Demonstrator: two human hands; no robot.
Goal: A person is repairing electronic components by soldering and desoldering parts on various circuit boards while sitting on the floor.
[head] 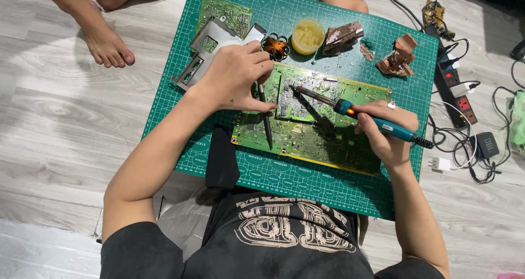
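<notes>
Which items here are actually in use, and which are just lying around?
In use: soldering iron in right hand; tweezers in left hand; green circuit board.

Lying about: flux jar, copper coil, metal shield, brown scrap pieces, power strip.

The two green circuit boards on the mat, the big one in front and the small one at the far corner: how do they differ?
The large circuit board is far bigger than the small circuit board. The large one lies mid-mat under both hands: the left hand rests at its edge and the right hand holds a blue soldering iron to it. The small one lies untouched, partly covered by a metal frame. Both are green and lie flat on the cutting mat.
</notes>
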